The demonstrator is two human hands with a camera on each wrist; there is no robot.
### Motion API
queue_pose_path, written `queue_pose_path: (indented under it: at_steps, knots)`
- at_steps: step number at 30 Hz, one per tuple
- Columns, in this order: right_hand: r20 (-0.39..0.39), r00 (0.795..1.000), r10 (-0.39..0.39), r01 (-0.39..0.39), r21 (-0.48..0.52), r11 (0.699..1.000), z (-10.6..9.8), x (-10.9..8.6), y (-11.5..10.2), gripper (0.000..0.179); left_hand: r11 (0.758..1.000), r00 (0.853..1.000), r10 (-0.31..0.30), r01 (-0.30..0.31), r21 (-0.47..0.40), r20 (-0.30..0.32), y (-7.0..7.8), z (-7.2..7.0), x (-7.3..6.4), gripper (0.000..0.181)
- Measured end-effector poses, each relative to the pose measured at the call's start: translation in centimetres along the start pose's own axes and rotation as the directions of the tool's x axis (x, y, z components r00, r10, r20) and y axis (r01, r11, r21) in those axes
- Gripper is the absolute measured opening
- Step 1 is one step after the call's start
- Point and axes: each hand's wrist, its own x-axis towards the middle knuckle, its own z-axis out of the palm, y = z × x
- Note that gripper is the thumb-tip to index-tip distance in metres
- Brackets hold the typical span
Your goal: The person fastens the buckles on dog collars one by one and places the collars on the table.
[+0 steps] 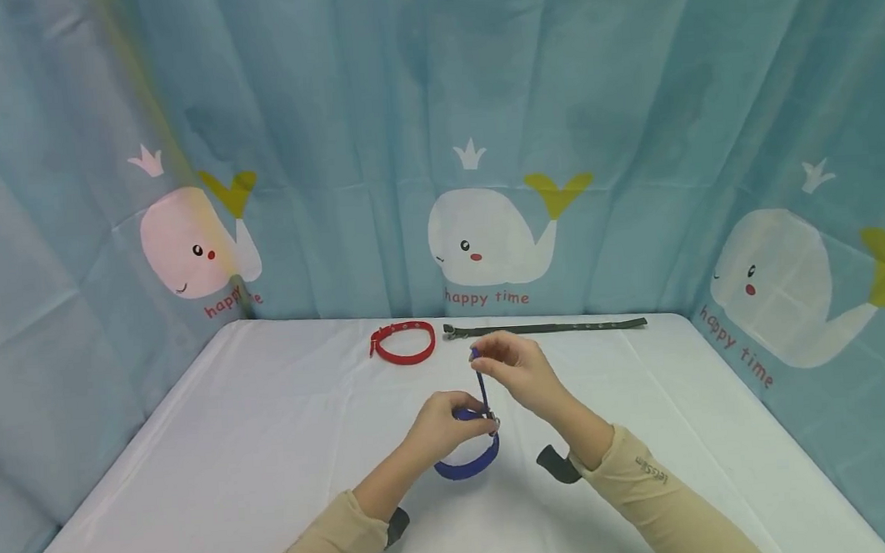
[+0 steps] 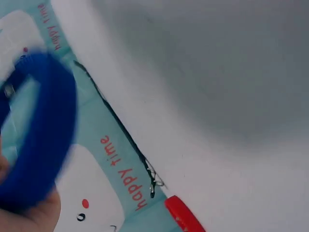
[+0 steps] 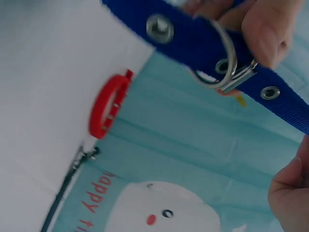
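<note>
A blue collar (image 1: pixel 469 469) with metal eyelets hangs in a loop above the table between both hands. My left hand (image 1: pixel 444 427) pinches it beside the metal buckle and ring, which show close up in the right wrist view, where the blue strap (image 3: pixel 186 36) passes through the buckle (image 3: pixel 240 77). Higher up and to the right, my right hand (image 1: pixel 518 368) pinches the strap's free end, holding it upward from the buckle. The left wrist view shows the collar's loop (image 2: pixel 46 130) blurred in front of the left hand (image 2: pixel 36 217).
Near the back edge of the white table (image 1: pixel 234 454) lies a red collar (image 1: pixel 406 359), buckled into a ring. A dark green collar (image 1: pixel 565 328) lies stretched out to its right. Behind the table hangs a blue whale-print curtain (image 1: pixel 376 146).
</note>
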Motion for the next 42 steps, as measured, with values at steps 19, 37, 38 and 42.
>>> queue_pose_path:
  at_steps: [19,37,38,42]
  knots:
    - [0.048,0.999,0.018,-0.025,0.153,0.988,-1.4,0.1,1.2,0.016,0.95,0.987,-0.164,0.156,-0.27,-0.008,0.2,-1.3,0.1,0.029]
    - [0.004,0.999,0.039,-0.039,0.195,0.98,-1.3,-0.1,1.1,0.017,0.935,0.974,-0.227,0.21,-0.287,-0.028,0.5,-1.2,0.2,0.033]
    - [0.002,0.999,0.041,-0.041,0.2,0.979,-1.3,-0.2,1.1,0.017,0.933,0.971,-0.237,0.218,-0.285,-0.031,0.5,-1.1,0.2,0.034]
    - [-0.006,0.999,0.048,-0.046,0.204,0.978,-1.4,-0.2,1.2,0.017,0.93,0.96,-0.275,0.253,-0.266,-0.047,0.5,-1.1,0.3,0.037]
